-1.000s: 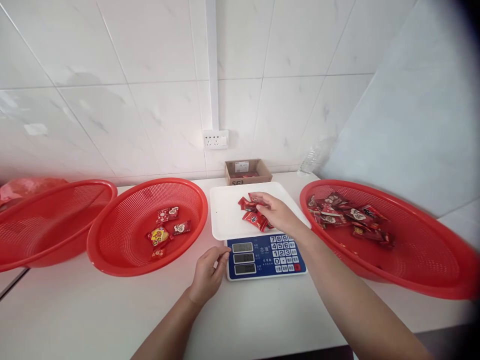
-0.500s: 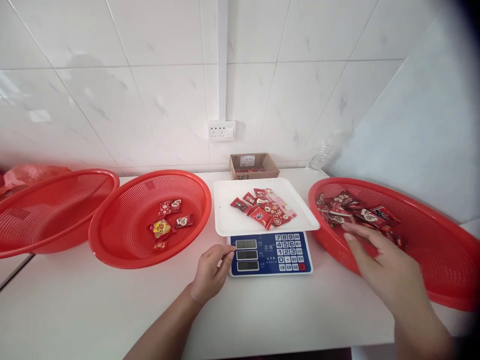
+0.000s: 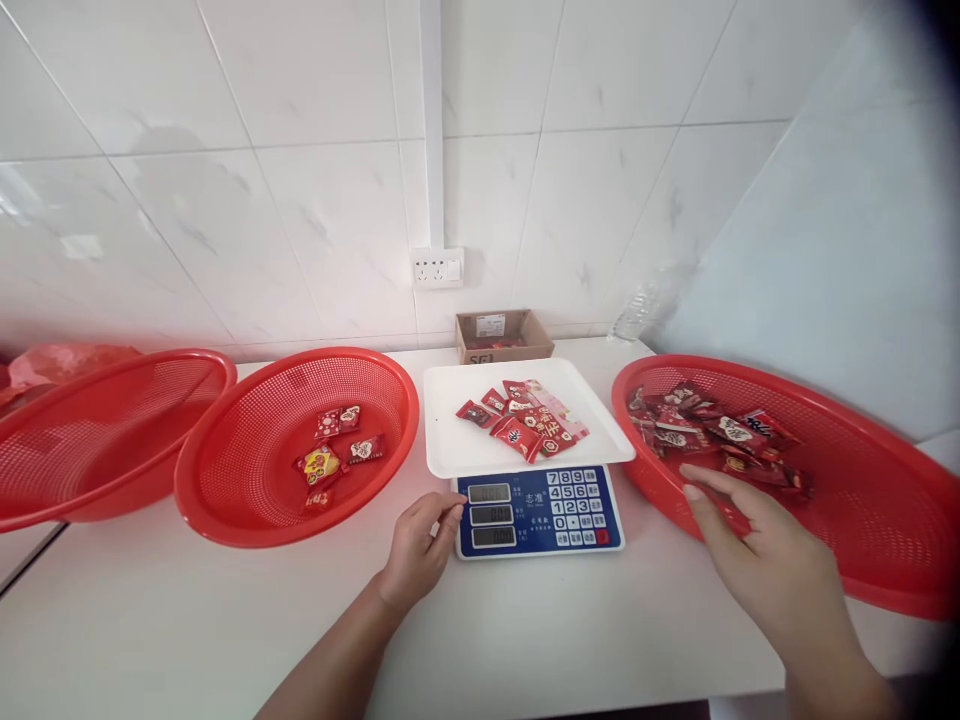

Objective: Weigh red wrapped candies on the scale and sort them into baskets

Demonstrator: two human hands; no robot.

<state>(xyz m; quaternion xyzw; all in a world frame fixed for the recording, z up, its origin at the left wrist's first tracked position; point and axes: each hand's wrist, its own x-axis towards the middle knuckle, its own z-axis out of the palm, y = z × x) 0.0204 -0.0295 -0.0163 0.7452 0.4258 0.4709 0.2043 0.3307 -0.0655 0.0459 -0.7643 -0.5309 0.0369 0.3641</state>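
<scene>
A white-and-blue weighing scale (image 3: 538, 548) stands on the table, its white tray (image 3: 450, 448) carrying a small pile of red candy packets (image 3: 517, 434). My left hand (image 3: 418, 545) is at the scale's left edge beside the display, thumb and forefinger closed together, with nothing visible in them. Over the near rim of the right red basket (image 3: 885, 545) hovers my right hand (image 3: 772, 565). Its thumb and forefinger are stretched forward, slightly apart, with nothing seen between them. Several red packets (image 3: 742, 430) lie in that basket, just beyond the fingertips.
Left of the scale, a red basket (image 3: 225, 500) holds several packets. Another red basket (image 3: 112, 465) overlaps it farther left, near a red plastic bag (image 3: 71, 362). A cardboard box (image 3: 504, 336) and a clear plastic bottle (image 3: 637, 312) stand by the wall, below a socket (image 3: 438, 268).
The view has shifted slightly. My right hand has drawn back a little from the packets in the right basket. My left hand stays at the scale's edge, and the pile on the tray looks unchanged.
</scene>
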